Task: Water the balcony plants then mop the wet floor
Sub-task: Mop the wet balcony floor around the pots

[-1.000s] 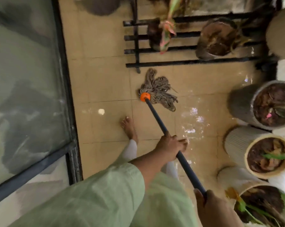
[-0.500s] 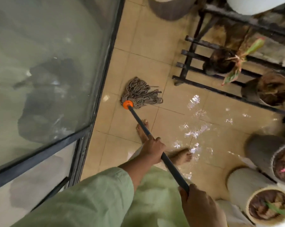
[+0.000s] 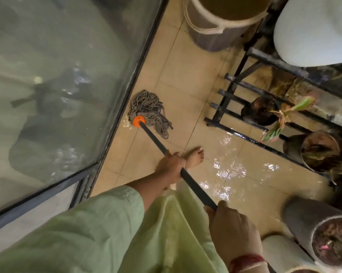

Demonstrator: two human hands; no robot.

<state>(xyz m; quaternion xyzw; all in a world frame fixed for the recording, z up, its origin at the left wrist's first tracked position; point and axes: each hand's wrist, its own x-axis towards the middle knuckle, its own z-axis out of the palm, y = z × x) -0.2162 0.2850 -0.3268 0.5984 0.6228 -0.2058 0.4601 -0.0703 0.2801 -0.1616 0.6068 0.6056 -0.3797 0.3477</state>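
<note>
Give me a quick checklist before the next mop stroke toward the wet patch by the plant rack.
1. Grip: ok. The left hand and right hand both hold the mop handle.
2. Contact: ok. The mop head lies on the floor beside the glass door.
3. Position: not ok. The puddle shines farther right, by the plant rack.
4. Path: not ok. A bare foot stands between mop head and puddle.
5. Mop dry enough to soak up more: cannot tell.
</note>
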